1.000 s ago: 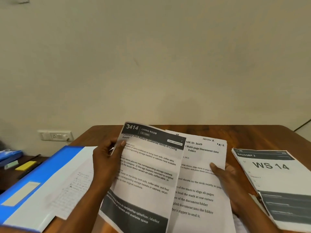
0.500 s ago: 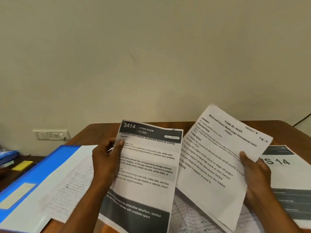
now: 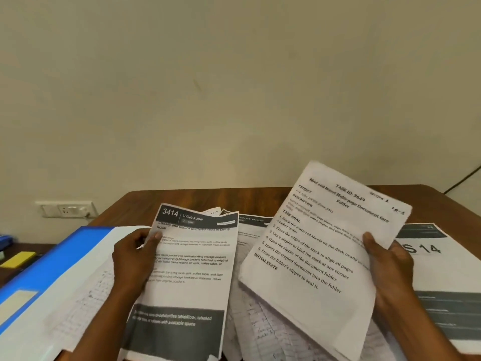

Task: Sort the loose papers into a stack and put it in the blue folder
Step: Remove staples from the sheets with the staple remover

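Sorting barely begun: left hand (image 3: pixel 132 259) gripping the dark-banded "3414" printed sheet (image 3: pixel 190 277), right hand (image 3: pixel 387 261) pinching the white "TASK ID" page (image 3: pixel 320 256), handwritten loose papers (image 3: pixel 260 327) unstacked, open blue plastic folder (image 3: pixel 52 259) unfilled.

folder (image 3: pixel 52 269) lies left, printed stack (image 3: pixel 442 282) right, handwritten sheets (image 3: pixel 260 321) between.

A plain, matte cream-painted wall (image 3: pixel 234 87) fills the upper part of the view, evenly lit, with a faint short scuff mark (image 3: pixel 197 85) near its middle. Low on the left, a white rectangular socket plate (image 3: pixel 65 209) is set into it, and a thin dark cable (image 3: pixel 463 178) slants down at the far right. Below stands a brown, glossy wooden table (image 3: pixel 260 201) with rounded corners.
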Demonstrator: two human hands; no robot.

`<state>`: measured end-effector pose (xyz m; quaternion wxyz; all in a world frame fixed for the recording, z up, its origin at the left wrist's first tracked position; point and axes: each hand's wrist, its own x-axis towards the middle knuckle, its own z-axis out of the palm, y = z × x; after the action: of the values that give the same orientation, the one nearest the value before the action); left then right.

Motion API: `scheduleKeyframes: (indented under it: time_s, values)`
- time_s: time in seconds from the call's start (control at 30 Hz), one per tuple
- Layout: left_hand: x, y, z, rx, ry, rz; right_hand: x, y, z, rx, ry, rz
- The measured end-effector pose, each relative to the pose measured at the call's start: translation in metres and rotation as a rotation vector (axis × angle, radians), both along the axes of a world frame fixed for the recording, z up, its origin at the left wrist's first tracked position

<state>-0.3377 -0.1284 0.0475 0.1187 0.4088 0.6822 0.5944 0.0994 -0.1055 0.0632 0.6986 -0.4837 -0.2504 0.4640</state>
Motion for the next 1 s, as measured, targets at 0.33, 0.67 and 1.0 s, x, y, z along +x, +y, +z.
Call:
scheduleKeyframes:
  time_s: [0.33,0.67,1.0]
  values:
    - [0.031,0.01,0.004,-0.005,-0.063,-0.063,-0.016,-0.008,-0.007,-0.013,-0.092,0.279]
    - [0.106,0.023,-0.001,-0.014,-0.518,-0.327,-0.027,0.009,-0.034,0.019,-0.151,0.429]
    - [0.123,0.014,-0.013,-0.03,-0.512,-0.396,-0.033,0.018,-0.052,0.1,-0.167,0.399]
